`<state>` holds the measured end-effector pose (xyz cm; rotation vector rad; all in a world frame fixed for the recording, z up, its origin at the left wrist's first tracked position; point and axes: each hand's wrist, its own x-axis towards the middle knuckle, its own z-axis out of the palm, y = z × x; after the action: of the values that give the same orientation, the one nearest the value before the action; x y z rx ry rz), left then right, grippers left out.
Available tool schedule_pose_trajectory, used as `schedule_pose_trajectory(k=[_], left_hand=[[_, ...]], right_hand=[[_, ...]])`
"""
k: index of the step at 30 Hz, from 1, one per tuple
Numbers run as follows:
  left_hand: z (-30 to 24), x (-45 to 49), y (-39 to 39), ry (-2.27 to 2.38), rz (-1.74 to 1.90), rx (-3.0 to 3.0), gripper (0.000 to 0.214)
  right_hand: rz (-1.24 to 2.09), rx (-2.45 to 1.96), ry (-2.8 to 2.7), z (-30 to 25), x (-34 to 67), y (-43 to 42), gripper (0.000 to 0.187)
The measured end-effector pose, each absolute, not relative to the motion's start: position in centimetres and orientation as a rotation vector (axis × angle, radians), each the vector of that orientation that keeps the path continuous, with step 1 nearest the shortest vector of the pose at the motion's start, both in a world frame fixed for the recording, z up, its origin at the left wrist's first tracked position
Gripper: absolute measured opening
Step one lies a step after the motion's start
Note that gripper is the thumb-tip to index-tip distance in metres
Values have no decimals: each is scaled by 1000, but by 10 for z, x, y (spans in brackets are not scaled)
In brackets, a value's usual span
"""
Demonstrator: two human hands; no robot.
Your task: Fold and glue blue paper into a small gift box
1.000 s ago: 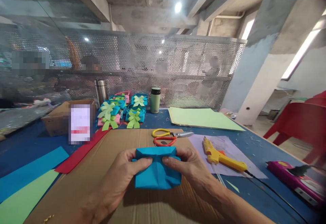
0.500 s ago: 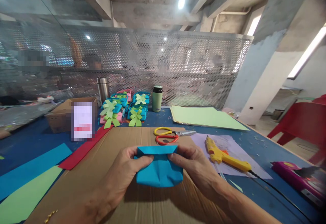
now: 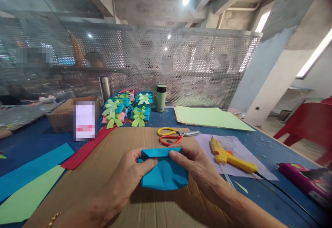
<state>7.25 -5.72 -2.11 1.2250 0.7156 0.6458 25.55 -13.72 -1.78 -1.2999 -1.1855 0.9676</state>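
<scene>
Between my two hands is a blue folded paper pouch [image 3: 165, 178], held above a brown cardboard sheet [image 3: 109, 162]. Its top edge is folded over as a flap. My left hand [image 3: 137, 169] grips the left side, thumb on the front below the flap and fingers behind. On the right side, my right hand [image 3: 193, 160] pinches the folded edge, with its thumb lying on the flap. The fingertips behind the paper are hidden. Just beyond lie scissors [image 3: 172, 136] with one yellow and one red handle.
At right, a yellow glue gun [image 3: 228, 157] rests on purple paper [image 3: 261, 169], near a magenta device [image 3: 303, 181]. Blue [image 3: 36, 169], green [image 3: 31, 195] and red [image 3: 88, 148] strips lie left. Behind stand finished bow-trimmed paper bags [image 3: 140, 112], a green tumbler [image 3: 160, 98] and a cardboard box [image 3: 59, 117].
My right thumb has moved up from below the flap onto its folded edge. The left hand keeps its grip, and the view has shifted slightly.
</scene>
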Motion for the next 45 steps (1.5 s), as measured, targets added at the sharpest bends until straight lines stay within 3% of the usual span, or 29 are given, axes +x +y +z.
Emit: schedule_pose_trajectory(k=[12,18,24,32,45], left_hand=[[-14,70,-57,619,573,1096,30],[-11,67,-56,651,658,1117,46],[-10,67,-59,604,621,1044,33],[-11,67,-56,486,567,1044,36],[-10,69,-59,680,686,1100,19]], right_hand=[[1005,-1170,-1153,-16,258,-138,32],[967,-1259,-1271,-10,259,-142,30],[961,-1262,-1254,-7,257,-145,30],[900,-1305,-1229,-11,260,-143,26],[901,-1302,-1324,-10,260,-143,19]])
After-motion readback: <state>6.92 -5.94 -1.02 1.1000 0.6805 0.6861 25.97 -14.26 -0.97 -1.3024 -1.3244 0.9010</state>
